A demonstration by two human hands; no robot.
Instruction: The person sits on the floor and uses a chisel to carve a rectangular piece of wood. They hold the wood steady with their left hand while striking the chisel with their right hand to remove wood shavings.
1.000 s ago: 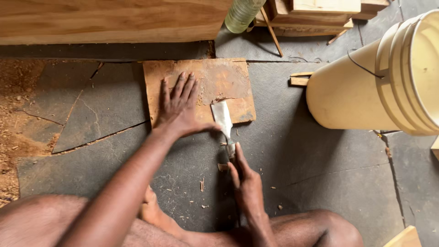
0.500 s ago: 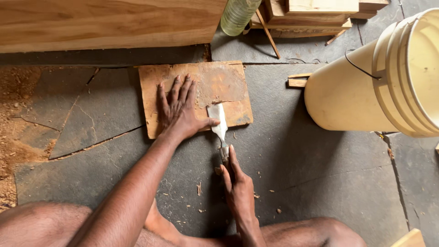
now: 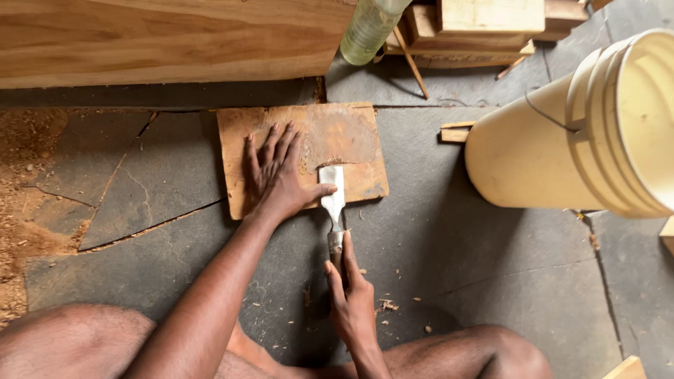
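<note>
Steel shows in the right hand's (image 3: pixel 353 298) grip: the fingers are wrapped shut around the handle of a wide chisel (image 3: pixel 332 200), index finger stretched forward along its neck, and the flat blade points away from the person, lying on the near right part of a rust-brown sharpening stone (image 3: pixel 351 133). Just left of that blade the left hand (image 3: pixel 275 172) lies open and flat on the stone, fingers spread and gripping nothing, its thumb touching the blade's side. The stone itself rests on a dark slate floor (image 3: pixel 449 245) that is cracked to the left of the hands and dusted with small wood chips around the right hand. Farther left of the grip, reddish sawdust (image 3: pixel 21 203) covers the floor's edge. Beyond the stone a broad pale wooden plank (image 3: pixel 161 38) runs across, with a greenish plastic bottle (image 3: pixel 368 28) and stacked wood offcuts (image 3: pixel 491 24) beside it. Well to the right of the chisel a cream plastic bucket (image 3: pixel 533 154) lies tipped on its side.
</note>
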